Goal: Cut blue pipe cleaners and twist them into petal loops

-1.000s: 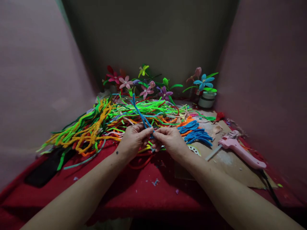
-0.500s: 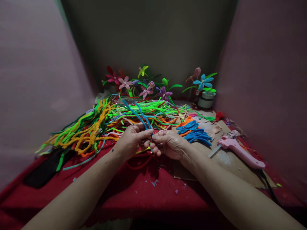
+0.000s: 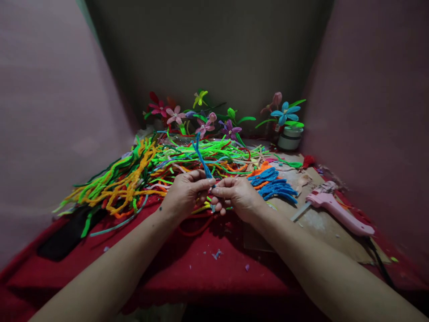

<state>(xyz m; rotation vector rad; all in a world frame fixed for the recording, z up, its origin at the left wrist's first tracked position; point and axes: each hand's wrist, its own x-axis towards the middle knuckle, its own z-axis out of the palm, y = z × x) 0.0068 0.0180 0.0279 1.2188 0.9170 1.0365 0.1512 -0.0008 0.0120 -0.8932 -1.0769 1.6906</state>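
Note:
Between my two hands a blue pipe cleaner [image 3: 202,157] stands up, its two strands close together and leaning to the left. My left hand [image 3: 187,190] is closed on it, thumb and forefinger pinching near its lower end. Touching it there, my right hand [image 3: 236,194] pinches the same blue pipe cleaner from the other side. The exact bend between the fingertips is hidden. Just right of my right hand lies a pile of bent blue pipe cleaner pieces [image 3: 276,188], with orange ones [image 3: 264,168] behind.
Heaped pipe cleaners, green [image 3: 187,154] and orange-yellow [image 3: 125,192], cover the table's back and left. Pipe-cleaner flowers [image 3: 229,129] and a jar [image 3: 290,137] stand behind. On cardboard [image 3: 317,228] at right rests a pink glue gun [image 3: 338,213]. A black flat object [image 3: 60,243] lies left.
The two upper strands of the blue pipe cleaner, spread apart before, now stand close together and more upright. Both hands stay in nearly the same place.

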